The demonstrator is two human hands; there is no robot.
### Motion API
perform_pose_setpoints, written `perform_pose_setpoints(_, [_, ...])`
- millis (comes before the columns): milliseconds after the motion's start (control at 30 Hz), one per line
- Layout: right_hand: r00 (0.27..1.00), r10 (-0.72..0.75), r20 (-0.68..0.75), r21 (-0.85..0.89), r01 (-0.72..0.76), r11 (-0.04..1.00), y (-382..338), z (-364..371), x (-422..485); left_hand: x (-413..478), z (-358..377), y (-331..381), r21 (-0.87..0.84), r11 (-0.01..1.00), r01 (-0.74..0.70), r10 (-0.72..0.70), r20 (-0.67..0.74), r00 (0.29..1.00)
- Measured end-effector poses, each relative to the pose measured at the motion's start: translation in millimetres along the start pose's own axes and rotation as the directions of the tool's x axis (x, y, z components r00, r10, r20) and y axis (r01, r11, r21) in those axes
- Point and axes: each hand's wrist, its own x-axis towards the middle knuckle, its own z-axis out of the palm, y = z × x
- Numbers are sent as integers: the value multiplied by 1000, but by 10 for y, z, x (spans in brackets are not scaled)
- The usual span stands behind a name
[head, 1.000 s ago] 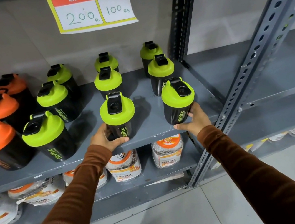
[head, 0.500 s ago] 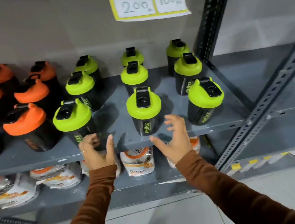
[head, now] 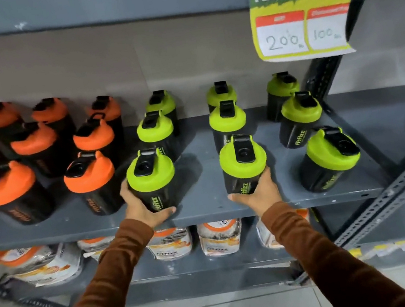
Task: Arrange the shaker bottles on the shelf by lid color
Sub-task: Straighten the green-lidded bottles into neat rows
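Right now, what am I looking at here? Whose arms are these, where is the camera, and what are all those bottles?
No machine is at work here: these are a person's two arms in brown sleeves. The single picture comes from a wide-angle camera worn on the person's head, looking forward and down, so the arms reach in from the bottom edge. In front is a grey metal shelf holding black shaker bottles: orange-lidded bottles grouped on the left, green-lidded bottles in rows on the right. The left hand grips the front green bottle next to the orange group, and the right hand grips the front green bottle of the middle row. A price tag hangs above; food pouches lie on the shelf below.
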Motion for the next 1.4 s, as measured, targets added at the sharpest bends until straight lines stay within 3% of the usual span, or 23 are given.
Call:
perform_pose_setpoints(133, [1000,7,-30,-5,-7,1000,-5,19,-51,5,-69,7,-14,997,71,-69,107,992])
perform_pose_setpoints(433, [998,56,-8,-55,-56,997,-26,0,-78,24,-111,-5,-36,992,117,-109,181,977])
perform_pose_setpoints(1400, [998,43,39,-58,-41,997,-21,-26,-71,20,-125,-33,-28,989,146,-135,249,959])
